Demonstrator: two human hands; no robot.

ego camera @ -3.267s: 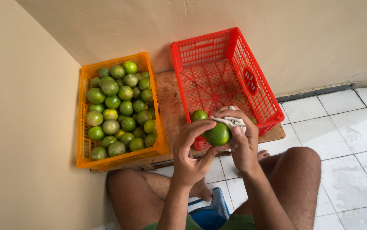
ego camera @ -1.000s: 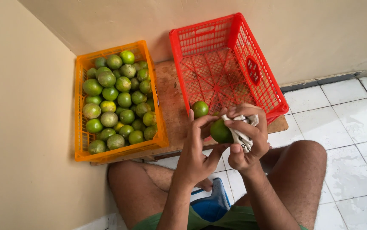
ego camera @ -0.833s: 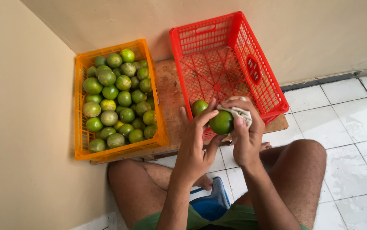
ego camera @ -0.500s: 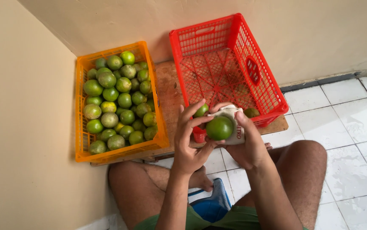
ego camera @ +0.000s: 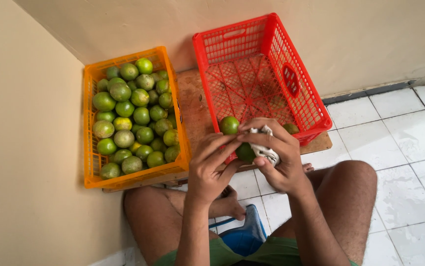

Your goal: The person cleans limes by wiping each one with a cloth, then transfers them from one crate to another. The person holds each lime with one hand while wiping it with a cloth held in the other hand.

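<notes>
Green lime [ego camera: 245, 151] sits gripped between left hand [ego camera: 211, 167] and cloth-holding right hand [ego camera: 276, 152].

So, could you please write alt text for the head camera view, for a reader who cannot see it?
A seated person's left hand and right hand hold a green citrus fruit against a white cloth. Ahead, on a wooden board, an orange crate is full of green fruit, and a red crate holds two.

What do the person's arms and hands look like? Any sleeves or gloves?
Both arms are bare to past the elbow, with no sleeves in view. The left hand and right hand wear no gloves, rings, watch or bracelet that I can see.
</notes>
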